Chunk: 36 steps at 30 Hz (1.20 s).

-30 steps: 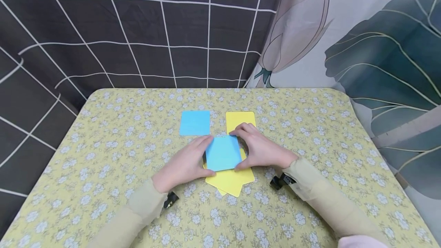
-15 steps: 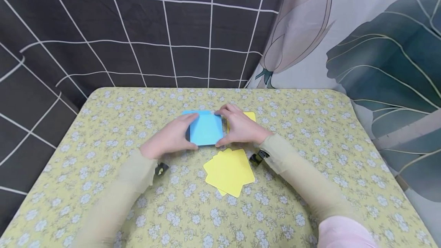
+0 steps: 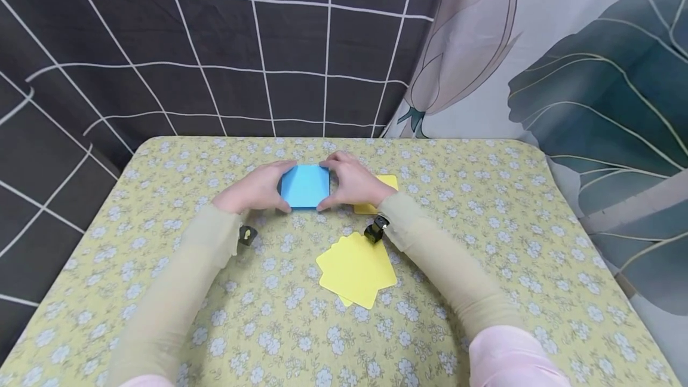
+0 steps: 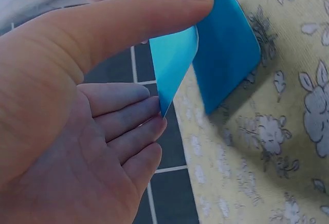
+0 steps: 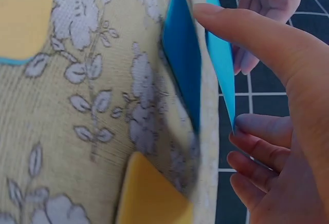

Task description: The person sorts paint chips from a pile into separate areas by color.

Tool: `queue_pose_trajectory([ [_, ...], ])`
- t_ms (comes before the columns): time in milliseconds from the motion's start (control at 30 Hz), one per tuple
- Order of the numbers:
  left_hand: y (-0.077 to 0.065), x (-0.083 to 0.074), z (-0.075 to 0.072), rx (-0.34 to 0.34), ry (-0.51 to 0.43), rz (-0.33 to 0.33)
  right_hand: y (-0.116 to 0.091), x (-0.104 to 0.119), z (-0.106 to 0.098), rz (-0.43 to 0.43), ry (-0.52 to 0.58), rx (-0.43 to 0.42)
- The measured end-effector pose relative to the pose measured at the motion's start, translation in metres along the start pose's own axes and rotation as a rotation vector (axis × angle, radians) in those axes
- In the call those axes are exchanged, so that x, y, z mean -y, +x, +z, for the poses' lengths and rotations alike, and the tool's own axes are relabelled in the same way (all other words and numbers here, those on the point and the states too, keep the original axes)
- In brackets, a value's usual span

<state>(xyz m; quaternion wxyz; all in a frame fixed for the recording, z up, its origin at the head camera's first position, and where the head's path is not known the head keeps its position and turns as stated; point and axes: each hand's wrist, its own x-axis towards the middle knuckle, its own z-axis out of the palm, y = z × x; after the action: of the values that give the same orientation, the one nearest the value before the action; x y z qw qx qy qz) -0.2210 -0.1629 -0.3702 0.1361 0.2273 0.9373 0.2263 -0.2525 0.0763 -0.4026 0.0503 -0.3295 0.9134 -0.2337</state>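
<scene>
A blue square card (image 3: 304, 186) is held level between both hands, a little above a second blue card (image 4: 226, 44) that lies on the flowered tablecloth. My left hand (image 3: 258, 187) grips its left edge, with the thumb at the near side and the fingertips at the far side. On the opposite edge, my right hand (image 3: 352, 181) pinches the card the same way. Both wrist views show a gap between the held card and the lower one (image 5: 182, 54). From the head view the lower card is mostly covered.
A fanned pile of yellow cards (image 3: 355, 270) lies nearer to me, in the middle of the table. Another yellow card (image 3: 389, 181) sits beyond my right wrist, partly hidden by it. Black wrist cameras hang below both wrists. A dark gridded curtain (image 3: 215, 34) stands behind the table.
Both hands have carried the blue card away from the yellow pile, forward and to the left. It is now over the other blue card. The yellow cards have stayed in place.
</scene>
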Motion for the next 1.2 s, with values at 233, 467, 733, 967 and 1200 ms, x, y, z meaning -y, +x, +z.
queue_pose_trajectory([
  [233,0.004,0.007,0.007,0.056,-0.037,-0.04,0.003,-0.001,0.01,0.039,0.006,0.059],
  [467,0.005,0.012,0.009,0.071,-0.065,-0.059,0.002,0.001,0.011,0.065,0.008,0.086],
  [733,0.006,0.013,0.01,0.065,-0.073,-0.051,0.002,0.002,0.011,0.069,0.012,0.087],
  [967,-0.002,0.009,0.007,0.032,-0.089,-0.067,-0.003,0.002,0.004,0.042,0.068,0.057],
  [1200,-0.016,-0.009,0.006,-0.052,-0.053,0.002,-0.019,0.006,-0.016,-0.022,0.065,0.018],
])
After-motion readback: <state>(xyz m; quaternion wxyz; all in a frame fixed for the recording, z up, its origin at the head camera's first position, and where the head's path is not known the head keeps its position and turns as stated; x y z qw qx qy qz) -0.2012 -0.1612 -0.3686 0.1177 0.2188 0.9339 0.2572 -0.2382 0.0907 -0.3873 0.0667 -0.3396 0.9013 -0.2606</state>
